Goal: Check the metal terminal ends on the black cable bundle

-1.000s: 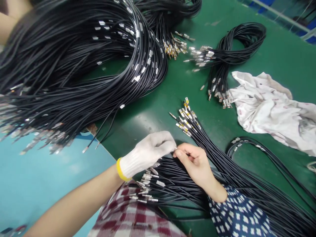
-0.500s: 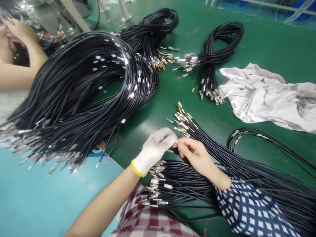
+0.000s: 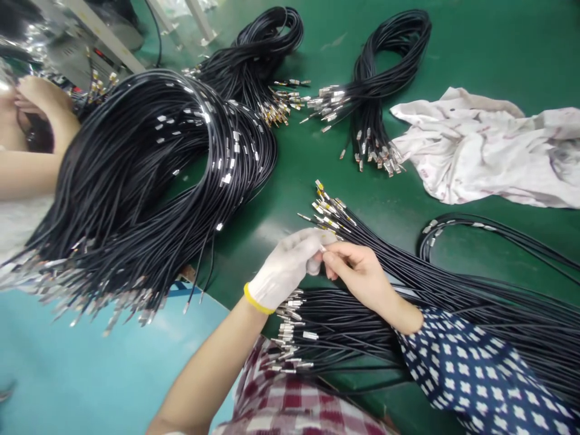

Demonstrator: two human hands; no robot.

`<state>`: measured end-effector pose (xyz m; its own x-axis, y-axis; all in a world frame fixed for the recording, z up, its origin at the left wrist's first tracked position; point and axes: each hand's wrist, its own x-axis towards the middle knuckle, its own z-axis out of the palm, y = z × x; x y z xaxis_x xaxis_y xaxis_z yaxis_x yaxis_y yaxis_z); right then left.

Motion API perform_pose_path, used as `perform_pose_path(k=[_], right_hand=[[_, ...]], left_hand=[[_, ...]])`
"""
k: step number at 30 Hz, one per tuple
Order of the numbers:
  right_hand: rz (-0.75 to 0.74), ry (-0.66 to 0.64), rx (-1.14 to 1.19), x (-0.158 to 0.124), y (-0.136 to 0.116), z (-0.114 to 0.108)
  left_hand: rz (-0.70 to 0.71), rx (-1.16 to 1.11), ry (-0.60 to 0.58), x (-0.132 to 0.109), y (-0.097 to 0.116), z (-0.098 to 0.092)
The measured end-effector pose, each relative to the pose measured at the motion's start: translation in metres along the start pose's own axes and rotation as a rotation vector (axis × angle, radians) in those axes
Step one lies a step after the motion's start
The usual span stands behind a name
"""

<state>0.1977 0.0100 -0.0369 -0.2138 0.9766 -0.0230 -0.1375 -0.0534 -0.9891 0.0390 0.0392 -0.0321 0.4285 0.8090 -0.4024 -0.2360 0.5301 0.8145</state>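
Remotely, I am pinching a small pale piece point(image 3: 322, 248) with my gloved left hand point(image 3: 292, 258) and bare right hand point(image 3: 365, 279), both narrowed, just past the far edge of the near cable bundle point(image 3: 347, 326).

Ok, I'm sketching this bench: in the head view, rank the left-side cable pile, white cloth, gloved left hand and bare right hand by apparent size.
1. Left-side cable pile
2. White cloth
3. Gloved left hand and bare right hand, which look too alike to rank
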Motion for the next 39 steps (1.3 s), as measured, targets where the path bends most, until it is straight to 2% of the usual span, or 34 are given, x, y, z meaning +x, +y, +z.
perform_pose_path(k=[11,17,31,39], right_hand=[[-0.050,0.066,0.005,-0.0017,0.0010,0.0024],[-0.016,0.031,0.063,-0.0030,-0.0001,0.0024],[-0.016,0.018,0.037,-0.0029,0.0002,0.0015],[0.001,0.017,0.028,-0.0040,0.0017,0.0007]], left_hand=[[0.000,-0.141,-0.130,0.0010,-0.0007,0.0079],[0.003,-0.161,-0.143,0.0017,-0.0039,0.0045],[-0.021,-0.127,-0.183,0.0031,0.0007,0.0055],[-0.023,-0.097,-0.165,0.0016,0.0028,0.0059]])
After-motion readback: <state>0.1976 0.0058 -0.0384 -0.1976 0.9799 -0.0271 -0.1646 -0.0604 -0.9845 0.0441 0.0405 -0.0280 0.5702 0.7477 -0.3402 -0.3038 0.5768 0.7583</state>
